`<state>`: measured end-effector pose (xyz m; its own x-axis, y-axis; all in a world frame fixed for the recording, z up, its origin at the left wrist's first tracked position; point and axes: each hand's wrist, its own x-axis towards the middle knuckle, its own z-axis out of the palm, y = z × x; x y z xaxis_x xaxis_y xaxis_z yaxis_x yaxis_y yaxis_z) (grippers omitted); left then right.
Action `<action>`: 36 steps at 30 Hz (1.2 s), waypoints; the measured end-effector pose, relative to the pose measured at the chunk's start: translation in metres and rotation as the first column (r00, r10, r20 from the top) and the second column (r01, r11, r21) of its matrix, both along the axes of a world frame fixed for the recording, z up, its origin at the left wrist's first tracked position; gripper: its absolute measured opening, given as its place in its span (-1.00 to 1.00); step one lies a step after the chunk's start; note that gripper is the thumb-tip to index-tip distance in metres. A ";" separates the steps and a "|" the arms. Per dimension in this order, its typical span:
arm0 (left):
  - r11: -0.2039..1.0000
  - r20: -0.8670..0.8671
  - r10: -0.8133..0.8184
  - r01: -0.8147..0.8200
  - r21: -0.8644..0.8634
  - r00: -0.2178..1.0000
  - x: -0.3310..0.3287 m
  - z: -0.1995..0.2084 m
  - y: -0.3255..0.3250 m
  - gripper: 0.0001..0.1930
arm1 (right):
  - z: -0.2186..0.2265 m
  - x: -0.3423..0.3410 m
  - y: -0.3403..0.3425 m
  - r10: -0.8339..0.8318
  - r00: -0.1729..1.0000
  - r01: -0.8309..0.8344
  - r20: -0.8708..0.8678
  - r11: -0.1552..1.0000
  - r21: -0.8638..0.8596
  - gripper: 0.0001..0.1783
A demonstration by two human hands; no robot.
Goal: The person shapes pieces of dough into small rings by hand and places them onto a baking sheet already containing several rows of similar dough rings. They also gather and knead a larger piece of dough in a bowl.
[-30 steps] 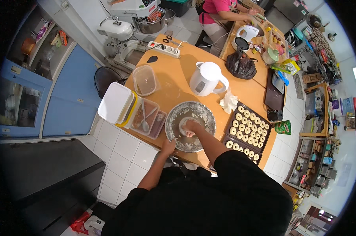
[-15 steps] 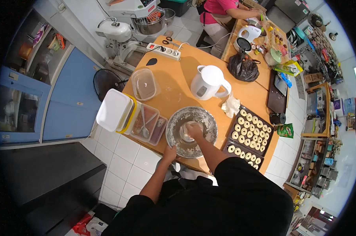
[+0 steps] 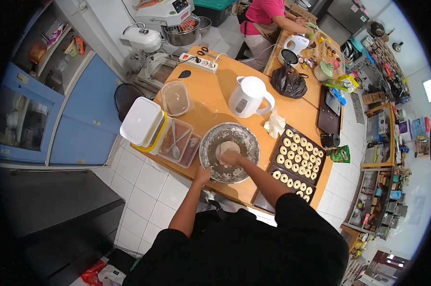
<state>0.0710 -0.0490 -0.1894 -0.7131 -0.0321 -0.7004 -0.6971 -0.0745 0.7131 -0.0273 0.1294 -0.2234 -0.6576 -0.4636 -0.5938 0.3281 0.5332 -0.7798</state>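
Observation:
A wide metal bowl point(image 3: 250, 141), its inner wall smeared with flour or dough, stands at the front edge of the wooden table. Inside it is a pale lump of dough point(image 3: 229, 146). My right hand point(image 3: 230, 158) reaches into the bowl with curled fingers at the near side of the lump, gripping it; the fingertips are partly hidden. At the bowl's near-left rim, my left hand point(image 3: 202, 176) is closed on the edge.
Dark trays point(image 3: 279, 157) of ring-shaped dough pieces lie to the right. A white electric kettle point(image 3: 250, 97) and crumpled pale cloth point(image 3: 274, 124) stand beyond the bowl. Plastic tubs point(image 3: 176, 100) are at left, one holding spoons point(image 3: 176, 151). A co-worker point(image 3: 263, 21) works at the far end.
My right hand has shifted toward the near side of the dough, leaving more of the lump showing. My left hand still holds the rim. The whole view has shifted slightly.

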 end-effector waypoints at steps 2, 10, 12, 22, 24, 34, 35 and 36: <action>0.997 0.035 -0.007 0.004 0.074 0.999 -0.002 -0.001 0.004 -0.63 | -0.003 0.001 0.010 0.597 0.786 -0.489 -0.163 0.760 0.428 -0.53; 0.990 -0.115 0.029 -0.045 -0.133 0.993 0.005 0.012 0.003 -0.63 | 0.030 -0.002 -0.029 0.479 0.878 -0.427 0.003 0.780 0.458 -0.45; 0.983 -0.094 0.065 -0.080 -0.165 0.994 0.015 -0.002 -0.006 -0.63 | 0.016 0.005 -0.038 0.402 0.910 -0.349 -0.101 0.875 0.335 -0.44; 0.919 -0.181 -0.045 -0.030 -0.394 0.983 0.005 -0.008 -0.021 -0.65 | -0.041 -0.003 -0.027 -0.520 0.703 0.709 0.485 0.572 -0.414 -0.55; 0.878 -0.249 -0.121 -0.014 -0.479 0.961 0.005 -0.021 -0.028 -0.65 | -0.026 -0.006 -0.026 -0.367 0.712 0.680 0.599 0.575 -0.456 -0.55; 0.942 -0.230 -0.084 0.003 -0.334 0.970 0.003 -0.014 -0.023 -0.61 | 0.023 0.011 -0.024 0.609 0.786 -0.572 0.104 0.654 0.496 -0.45; 0.914 -0.318 -0.116 -0.025 -0.406 0.941 0.001 -0.018 -0.017 -0.60 | 0.020 0.010 -0.019 0.519 0.843 -0.519 0.142 0.717 0.466 -0.44; 0.915 -0.313 -0.121 -0.017 -0.404 0.942 0.001 -0.022 -0.014 -0.60 | 0.015 0.010 -0.017 0.513 0.846 -0.517 0.148 0.719 0.464 -0.44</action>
<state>0.0720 -0.0633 -0.2118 -0.9058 -0.2133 -0.3661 -0.4166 0.2912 0.8612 -0.0174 0.1122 -0.2082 -0.3943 -0.3919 -0.8312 -0.1009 0.9175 -0.3847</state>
